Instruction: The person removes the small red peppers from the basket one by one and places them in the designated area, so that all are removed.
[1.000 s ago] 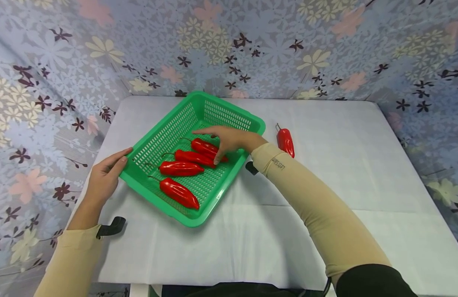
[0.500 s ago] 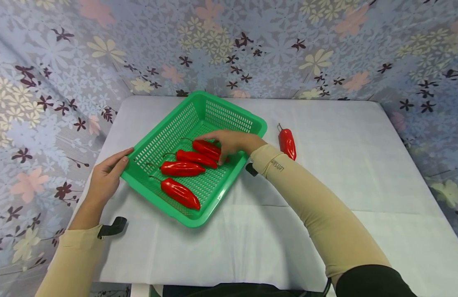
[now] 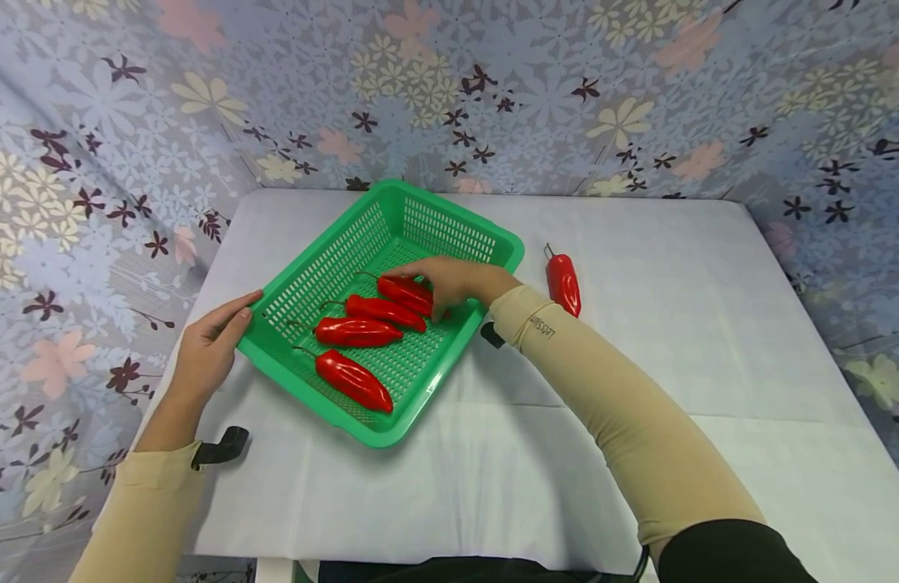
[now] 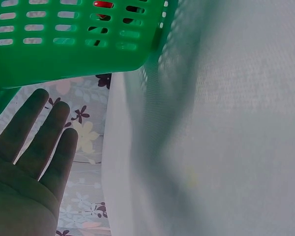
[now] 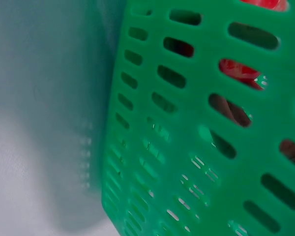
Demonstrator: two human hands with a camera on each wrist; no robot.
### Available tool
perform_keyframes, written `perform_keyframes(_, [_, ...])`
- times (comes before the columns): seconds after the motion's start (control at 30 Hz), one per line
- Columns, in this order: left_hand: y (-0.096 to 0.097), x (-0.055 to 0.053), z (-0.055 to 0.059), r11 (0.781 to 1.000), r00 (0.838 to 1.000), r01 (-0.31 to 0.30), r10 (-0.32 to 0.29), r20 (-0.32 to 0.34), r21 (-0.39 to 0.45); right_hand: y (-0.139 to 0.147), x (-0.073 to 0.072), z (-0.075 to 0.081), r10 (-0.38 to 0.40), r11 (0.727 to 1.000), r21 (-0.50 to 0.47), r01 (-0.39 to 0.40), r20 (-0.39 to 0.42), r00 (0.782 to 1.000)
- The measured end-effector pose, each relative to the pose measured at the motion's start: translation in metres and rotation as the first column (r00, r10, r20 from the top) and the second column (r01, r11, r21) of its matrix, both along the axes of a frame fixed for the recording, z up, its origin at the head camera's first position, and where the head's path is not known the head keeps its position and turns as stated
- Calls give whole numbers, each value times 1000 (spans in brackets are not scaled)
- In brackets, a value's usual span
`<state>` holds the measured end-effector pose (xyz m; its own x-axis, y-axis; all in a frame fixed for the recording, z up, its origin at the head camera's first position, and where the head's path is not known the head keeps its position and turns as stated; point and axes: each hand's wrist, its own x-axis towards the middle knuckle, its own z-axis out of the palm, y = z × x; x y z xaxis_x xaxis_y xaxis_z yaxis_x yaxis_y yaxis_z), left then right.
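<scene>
My left hand (image 3: 205,352) pinches the near-left corner rim of a green slotted plastic basket (image 3: 321,417); in the left wrist view its other fingers (image 4: 44,140) stretch out straight below the rim. Inside the basket lie several glossy red peppers with thin curved stems. My right hand (image 3: 449,283) reaches over the basket's right rim and grips the farthest red pepper (image 3: 402,291), thumb on the near side and fingers across the far side. Beside it lies another red pepper (image 3: 384,310). In the right wrist view the basket wall (image 5: 187,128) mostly hides the hand.
One more red pepper (image 3: 563,283) lies on the white-covered table (image 3: 661,340), right of the basket. Two further peppers, a middle red pepper (image 3: 357,331) and a nearest red pepper (image 3: 355,380), rest in the basket. Floral cloth (image 3: 530,97) hangs behind the table.
My right hand has lowered onto the farthest pepper, its fingers closing round it. The left hand stays at the basket's corner, and the peppers keep their places.
</scene>
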<state>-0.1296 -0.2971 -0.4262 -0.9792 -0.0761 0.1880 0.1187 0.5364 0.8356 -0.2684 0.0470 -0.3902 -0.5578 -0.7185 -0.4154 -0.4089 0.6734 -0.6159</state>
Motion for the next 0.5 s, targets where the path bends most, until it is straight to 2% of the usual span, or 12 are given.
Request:
perform_keyframes(0.27, [0,1,0,1000,1000,-5,5,8,-10,-1,-1,-4,-38,999,-10,38,23,999])
perform_keyframes(0.37, [1,1,1,1000,1000,-7,7,12,-10,0,-2,-4,-40,999,-24,40,14,999])
perform_keyframes(0.5, [2,1,1,1000,1000,-5,5,13,-14,2,-3,-1,-68,995,-80,64,-45,997])
